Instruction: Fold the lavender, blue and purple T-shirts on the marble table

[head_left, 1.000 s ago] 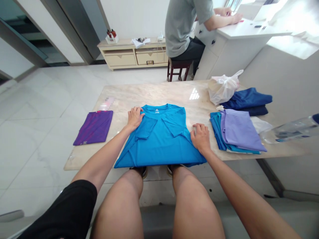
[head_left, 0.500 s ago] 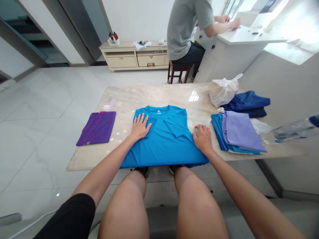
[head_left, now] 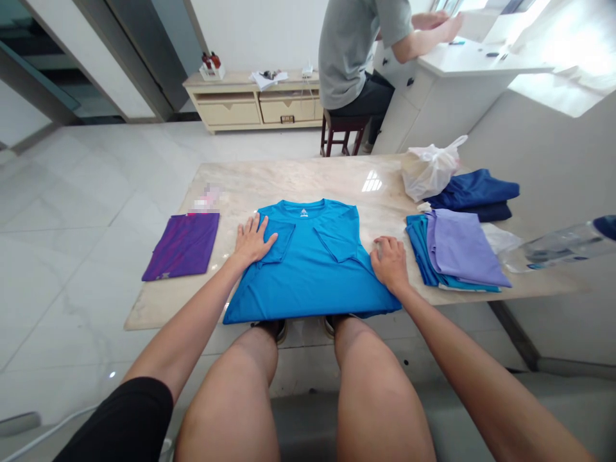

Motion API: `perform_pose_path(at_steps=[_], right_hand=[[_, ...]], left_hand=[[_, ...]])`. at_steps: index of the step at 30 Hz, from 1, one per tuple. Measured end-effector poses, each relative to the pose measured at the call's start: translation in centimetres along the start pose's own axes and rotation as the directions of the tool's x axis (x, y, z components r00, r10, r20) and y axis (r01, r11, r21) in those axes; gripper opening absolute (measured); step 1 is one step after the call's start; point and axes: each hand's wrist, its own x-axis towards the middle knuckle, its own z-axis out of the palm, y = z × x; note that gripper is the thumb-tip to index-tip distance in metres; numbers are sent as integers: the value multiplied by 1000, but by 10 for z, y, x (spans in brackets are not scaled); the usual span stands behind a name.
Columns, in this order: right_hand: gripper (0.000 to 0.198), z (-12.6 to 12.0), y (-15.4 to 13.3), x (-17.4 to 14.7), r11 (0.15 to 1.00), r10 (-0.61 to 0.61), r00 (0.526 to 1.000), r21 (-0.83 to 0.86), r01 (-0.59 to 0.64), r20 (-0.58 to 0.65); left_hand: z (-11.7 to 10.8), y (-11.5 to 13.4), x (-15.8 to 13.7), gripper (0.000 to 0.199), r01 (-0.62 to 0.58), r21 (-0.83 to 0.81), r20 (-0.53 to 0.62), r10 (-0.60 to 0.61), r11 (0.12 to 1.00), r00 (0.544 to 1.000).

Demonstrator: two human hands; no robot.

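Note:
A bright blue T-shirt (head_left: 308,276) lies on the table in front of me, collar away from me, both sleeves folded inward over the body. Its lower end reaches the table's near edge. My left hand (head_left: 253,241) rests with spread fingers at the shirt's left side, on the edge of the folded sleeve. On the other side, my right hand (head_left: 389,262) lies on the tabletop by the shirt's right edge, fingers apart and slightly bent. Nothing is visibly held in either hand.
A folded purple garment (head_left: 183,247) lies at the left. On the right are folded clothes (head_left: 464,247), blue garments (head_left: 476,192), a white plastic bag (head_left: 430,170) and a clear bottle (head_left: 558,247). Beyond the stone-patterned table (head_left: 298,176), a person (head_left: 346,58) sits at a white counter (head_left: 474,64).
My left hand has slid left, from on top of the folded sleeve to the shirt's left edge. My right hand has hardly moved. The seated person's hands have shifted.

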Motion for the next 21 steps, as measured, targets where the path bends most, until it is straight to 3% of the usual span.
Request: perform_pose_path(at_steps=[2,4,6,8,13,17,21], right_hand=[[27,0,-1,0,1000,-1,1000,-6,1,2],[27,-1,-1,0,1000,1,1000,-13,-1,4],[28,-1,-2,0,1000,4,1000,-15,-4,6],[28,-2,-2,0,1000,6,1000,-12,-6,10],[28,-2,-3,0,1000,7,1000,-9,-7,15],[28,-2,-3,0,1000,1,1000,-19,0,23],[29,-2,-3,0,1000,16,1000,-27,-15,18]], left_hand=[[-2,3,-7,88,60,23,-85,-58,998,995],[1,12,-17,85,-10,35,-139,15,999,990],[8,24,-28,78,-175,26,-103,177,984,979],[14,32,-38,74,-253,0,-43,253,967,967],[18,27,-56,72,-293,-9,4,293,956,956],[19,18,-70,69,-377,-5,-34,377,926,926],[22,18,-70,61,-384,-30,-78,381,923,921]])
